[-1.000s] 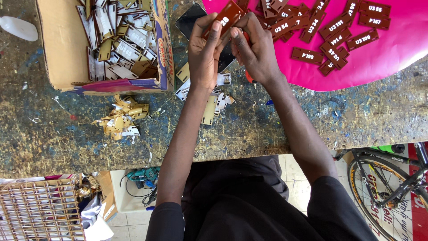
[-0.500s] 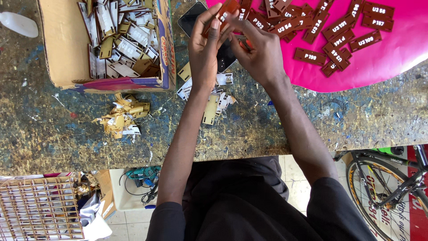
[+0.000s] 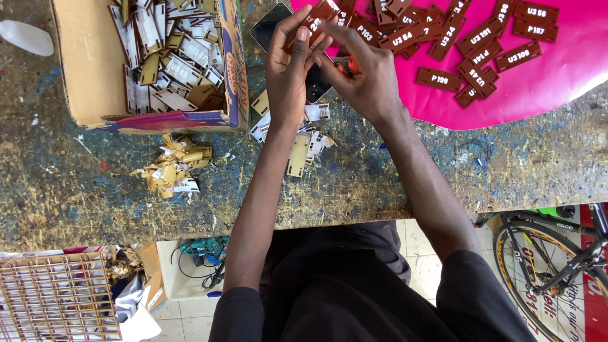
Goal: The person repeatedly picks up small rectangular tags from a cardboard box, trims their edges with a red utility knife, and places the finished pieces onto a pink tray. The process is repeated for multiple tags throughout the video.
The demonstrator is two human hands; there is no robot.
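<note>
My left hand (image 3: 290, 73) and my right hand (image 3: 362, 75) meet over the far side of the paint-stained workbench (image 3: 95, 202). Both pinch one small brown tag with white lettering (image 3: 316, 19) between their fingertips. An orange object (image 3: 347, 64) shows in my right palm. A dark phone (image 3: 272, 28) lies under my hands. Several more brown tags (image 3: 472, 44) are spread on a pink sheet (image 3: 557, 76) to the right.
A cardboard box (image 3: 88, 69) of pale tags stands at the left. Peeled paper scraps (image 3: 171, 168) and loose tags (image 3: 297, 152) lie on the bench. A white bottle (image 3: 25, 37) lies far left. A wooden lattice (image 3: 57, 294) and a bicycle wheel (image 3: 538, 272) are below the bench edge.
My hands have stayed together on the tag, shifting slightly; fingers have changed their grip on it.
</note>
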